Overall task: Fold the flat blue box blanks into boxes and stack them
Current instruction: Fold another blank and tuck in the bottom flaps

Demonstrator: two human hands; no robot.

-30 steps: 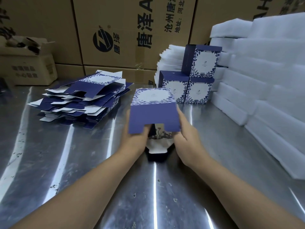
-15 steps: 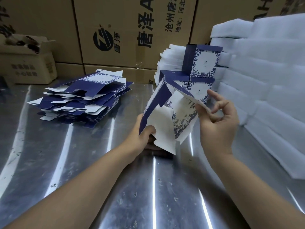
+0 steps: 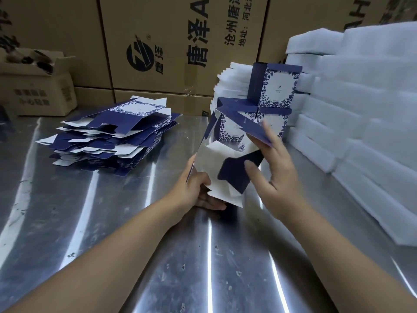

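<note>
A half-opened blue box blank (image 3: 216, 163) stands tilted above the steel table, its white inside and loose flaps facing me. My left hand (image 3: 196, 190) grips its lower left corner from beneath. My right hand (image 3: 273, 175) holds its right side, thumb pressing a dark blue flap inward and fingers on the upper blue panel. A pile of flat blue blanks (image 3: 112, 141) lies at the left. Three folded boxes (image 3: 274, 96) stand stacked behind the blank, partly hidden by it.
White foam sheets (image 3: 361, 123) are stacked along the right side, and more foam pieces (image 3: 232, 84) stand behind the folded boxes. Large brown cartons (image 3: 169, 46) line the back. A small open carton (image 3: 38, 86) sits at the far left on the steel table (image 3: 112, 222).
The blank went from flat and held in front of me to opened into a tube. My right hand moved from its edge to pressing a bottom flap inward.
</note>
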